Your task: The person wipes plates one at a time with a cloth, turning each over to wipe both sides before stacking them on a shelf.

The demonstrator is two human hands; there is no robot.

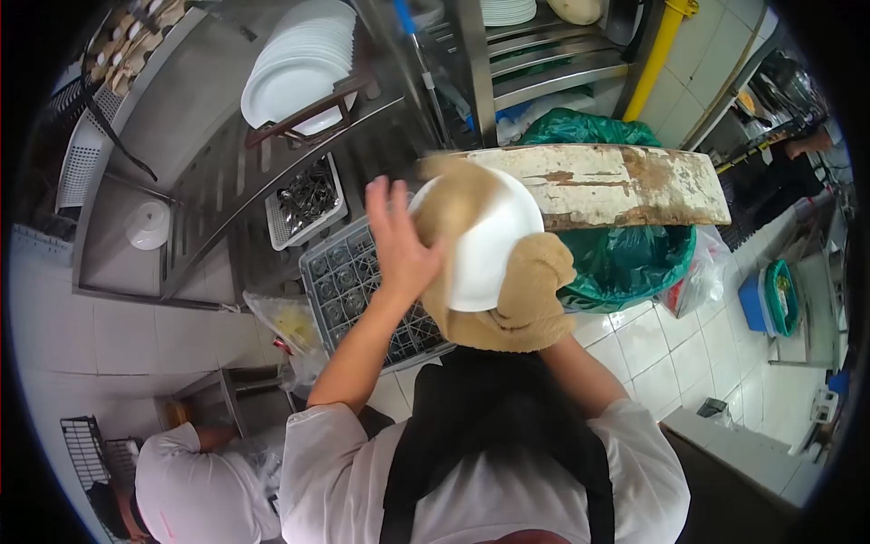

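Note:
A round white plate (pixel 489 245) is held in front of my chest, with a tan towel (pixel 536 279) wrapped about its lower and right edge. Under the towel's right-hand bunch, my right hand is hidden, gripping the plate's rim through the cloth. The towel's other end is blurred by motion over the plate's upper left. Beside that end my left hand (pixel 403 245) is raised, fingers spread, its thumb overlapping the cloth.
A grey glass rack (pixel 337 281) sits below left, beside a white cutlery basket (pixel 333 210). Stacked plates (pixel 304 72) stand on the steel counter. A worn board (pixel 625 186) spans a green-lined bin (pixel 625 263). Another person (pixel 204 485) is at lower left.

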